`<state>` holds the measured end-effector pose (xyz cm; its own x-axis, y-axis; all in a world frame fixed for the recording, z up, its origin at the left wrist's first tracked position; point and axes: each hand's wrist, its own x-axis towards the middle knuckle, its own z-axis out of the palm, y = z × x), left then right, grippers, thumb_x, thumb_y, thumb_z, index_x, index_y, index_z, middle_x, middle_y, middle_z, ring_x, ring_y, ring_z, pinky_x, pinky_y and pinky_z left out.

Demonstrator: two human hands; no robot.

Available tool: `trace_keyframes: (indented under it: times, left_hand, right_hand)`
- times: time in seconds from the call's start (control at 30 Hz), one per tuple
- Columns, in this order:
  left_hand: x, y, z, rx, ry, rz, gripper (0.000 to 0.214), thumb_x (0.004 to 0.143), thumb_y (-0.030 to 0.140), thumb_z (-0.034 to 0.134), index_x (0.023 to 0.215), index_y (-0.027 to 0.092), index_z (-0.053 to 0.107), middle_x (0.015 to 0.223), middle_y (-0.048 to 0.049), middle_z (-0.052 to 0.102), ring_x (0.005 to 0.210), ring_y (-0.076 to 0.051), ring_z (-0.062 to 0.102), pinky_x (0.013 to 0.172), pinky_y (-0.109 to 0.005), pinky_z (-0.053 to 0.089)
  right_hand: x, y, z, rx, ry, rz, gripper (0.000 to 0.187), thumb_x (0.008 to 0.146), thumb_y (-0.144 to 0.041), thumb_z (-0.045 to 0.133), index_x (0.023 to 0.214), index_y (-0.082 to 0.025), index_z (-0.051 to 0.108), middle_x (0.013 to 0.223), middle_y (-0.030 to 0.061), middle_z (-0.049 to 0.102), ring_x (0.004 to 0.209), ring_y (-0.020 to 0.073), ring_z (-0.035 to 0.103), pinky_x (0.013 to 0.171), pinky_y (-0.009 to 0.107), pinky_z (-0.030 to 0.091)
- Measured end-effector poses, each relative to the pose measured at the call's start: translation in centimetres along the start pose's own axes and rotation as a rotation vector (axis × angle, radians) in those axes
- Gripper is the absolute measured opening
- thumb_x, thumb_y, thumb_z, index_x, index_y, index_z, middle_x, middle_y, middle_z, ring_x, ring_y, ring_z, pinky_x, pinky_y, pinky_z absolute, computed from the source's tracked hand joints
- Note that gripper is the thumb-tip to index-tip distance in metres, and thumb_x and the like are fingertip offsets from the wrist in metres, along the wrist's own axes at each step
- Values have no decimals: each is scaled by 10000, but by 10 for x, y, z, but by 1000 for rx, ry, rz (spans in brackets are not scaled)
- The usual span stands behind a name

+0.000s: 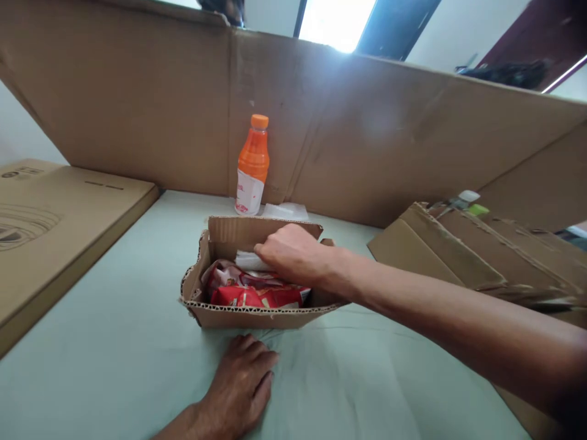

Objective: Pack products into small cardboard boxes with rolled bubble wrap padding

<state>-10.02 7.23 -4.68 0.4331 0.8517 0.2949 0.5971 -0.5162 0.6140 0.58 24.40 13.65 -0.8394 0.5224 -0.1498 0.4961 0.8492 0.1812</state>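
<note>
A small cardboard box (257, 318) with its top uncovered sits in front of me. Inside lie a red snack packet (257, 297) and a darker reddish wrapper (222, 275) behind it. My right hand (291, 250) reaches into the box from the right, its fingers closed on a white, soft-looking piece, perhaps paper or tissue (250, 261); most of the fingertips are hidden. My left hand (241, 382) rests palm down on the pale green cloth (367, 379), just before the box's near wall. It holds nothing, and its fingers are slightly bent.
Behind the box stands an orange-capped bottle (252, 165), with a flat white item (287, 211) beside it. A large flat carton (68, 226) lies at left. More cardboard boxes (440, 250) stand at right, a clear bottle's cap (468, 196) showing. A tall cardboard wall (389, 140) closes the back.
</note>
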Motion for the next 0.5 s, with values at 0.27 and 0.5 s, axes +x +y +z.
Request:
trace_keyframes:
  times: [0.27, 0.5]
  left_hand:
    - [-2, 1, 2, -5, -21, -30, 266, 849, 108, 495, 1012, 190, 688, 901, -76, 713, 844, -270, 614, 760, -459, 515]
    - [3, -4, -13, -89, 163, 12, 245, 908, 164, 496, 1010, 198, 716, 849, -52, 749, 780, -199, 676, 719, -339, 550]
  right_hand:
    - [-4, 4, 11, 147, -20, -38, 88, 835, -171, 708, 751, -192, 726, 787, 64, 755, 761, 218, 716, 694, 324, 507]
    - [-126, 27, -9, 237, 567, 284, 180, 963, -281, 557, 1014, -229, 721, 1017, 42, 757, 845, 198, 708, 764, 339, 546]
